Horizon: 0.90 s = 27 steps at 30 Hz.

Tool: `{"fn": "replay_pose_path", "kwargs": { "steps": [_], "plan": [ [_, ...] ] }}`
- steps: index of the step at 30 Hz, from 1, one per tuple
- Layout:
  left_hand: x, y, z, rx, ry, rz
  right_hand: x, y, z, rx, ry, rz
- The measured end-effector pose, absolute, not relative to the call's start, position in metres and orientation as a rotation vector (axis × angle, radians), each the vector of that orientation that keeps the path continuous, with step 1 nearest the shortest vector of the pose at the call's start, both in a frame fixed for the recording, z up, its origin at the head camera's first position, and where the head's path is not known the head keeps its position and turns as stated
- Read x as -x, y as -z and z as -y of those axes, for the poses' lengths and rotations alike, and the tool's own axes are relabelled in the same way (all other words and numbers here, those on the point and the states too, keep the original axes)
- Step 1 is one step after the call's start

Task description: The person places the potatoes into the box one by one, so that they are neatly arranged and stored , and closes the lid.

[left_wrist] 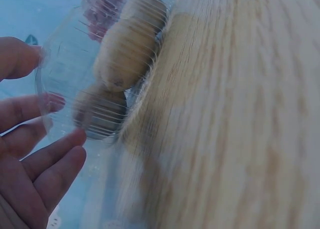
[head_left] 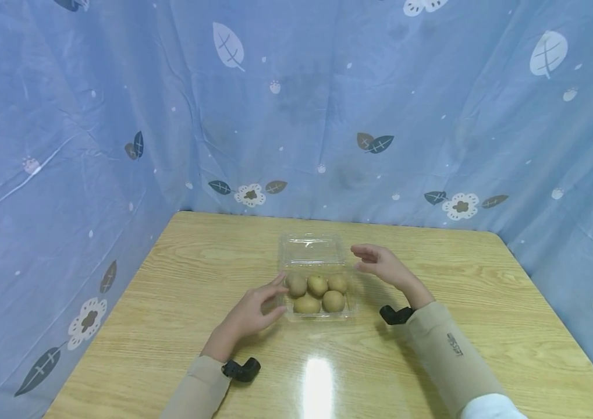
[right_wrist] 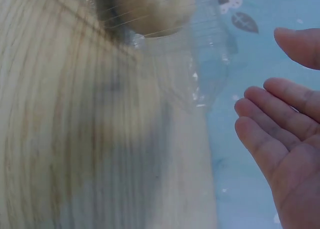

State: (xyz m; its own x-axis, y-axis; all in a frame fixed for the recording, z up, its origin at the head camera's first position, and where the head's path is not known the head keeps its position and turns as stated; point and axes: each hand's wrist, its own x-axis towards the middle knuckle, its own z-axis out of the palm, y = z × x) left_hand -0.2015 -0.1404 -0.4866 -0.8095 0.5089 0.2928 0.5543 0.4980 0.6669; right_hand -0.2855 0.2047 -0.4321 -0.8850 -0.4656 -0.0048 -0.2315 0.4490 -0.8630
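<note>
A clear plastic clamshell box (head_left: pixel 351 314) lies on the table with its lid (head_left: pixel 311 251) folded back, away from me. Several round, tan-brown fruits or potatoes (head_left: pixel 318 285) sit inside; their exact kind cannot be told. My left hand (head_left: pixel 256 311) is at the box's left side, fingers spread and only slightly bent. In the left wrist view, its thumb and fingertips (left_wrist: pixel 75 137) reach the clear wall, without a visible firm grip. To the right of the box, my right hand (head_left: pixel 380 266) hovers apart from it, palm toward the box, fingers nearly straight and holding nothing.
The box stands near the middle of a wood-grain table (head_left: pixel 212 250). A blue curtain (head_left: pixel 296 116) with leaf and flower prints hangs behind the table and along both sides. Each wrist wears a black camera mount (head_left: pixel 242 370). Light glares off the table's front.
</note>
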Motion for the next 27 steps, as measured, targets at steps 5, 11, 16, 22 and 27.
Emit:
{"fn": "replay_pose_path", "kwargs": {
  "steps": [5, 11, 16, 22, 27],
  "plan": [
    [0.201, 0.487, 0.140, 0.942, 1.195, 2.678, 0.292, 0.438, -0.204, 0.555, 1.407, -2.445],
    [0.201, 0.487, 0.140, 0.946, 1.179, 2.675, 0.305, 0.447, -0.204, 0.488, 1.427, -2.400],
    [0.201, 0.486, 0.139, 0.960, 1.174, 2.656, 0.313, 0.449, -0.205, 0.457, 1.416, -2.381],
    [0.200, 0.485, 0.139, 0.961, 1.192, 2.658, 0.317, 0.451, -0.205, 0.468, 1.416, -2.367],
    [0.200, 0.485, 0.140, 0.960, 1.179, 2.662, 0.319, 0.457, -0.204, 0.478, 1.426, -2.355]
  ]
}}
